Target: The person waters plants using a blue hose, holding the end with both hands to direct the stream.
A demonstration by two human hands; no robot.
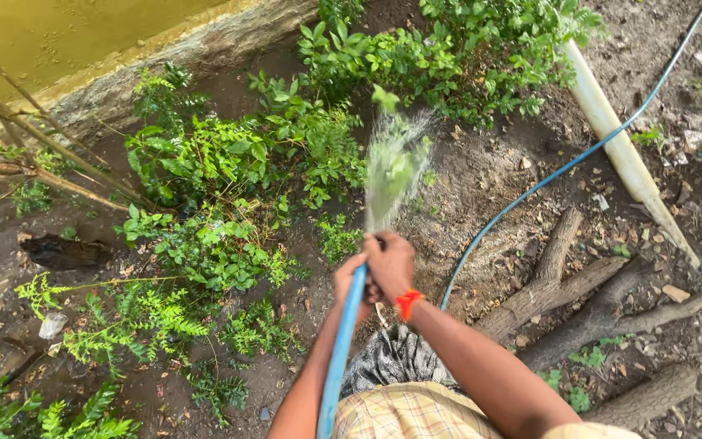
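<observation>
Clearly, the blue hose (341,349) was the thing in hand: it rose from the bottom edge of the view, between the person's forearms, to its open end at the middle of the frame. Both hands were wrapped around that end. The right hand (389,264), with an orange band (407,303) at its wrist, was closed over the tip, apparently pinching or half covering the mouth, so the water (396,167) left it as a broad fan, not a single jet. The left hand (348,278) was closed on the hose just below and mostly hidden behind the right.

The spray arched forward and fell on the leafy green shrubs (229,162) ahead and on the damp soil (489,175) beside them. Judged from this, the work went best with a firm grip close to the tip, the opening kept partly blocked so that the stream stayed soft, and the fan swept slowly along the base of the plants so as not to scour the earth.

Farther out, the rest of the hose curved away across the ground to the upper right, past a pale pipe (621,146) lying on the dirt. Thick tree roots (566,293) spread to the right, and a low stone kerb (164,61) edged the bed at upper left.
</observation>
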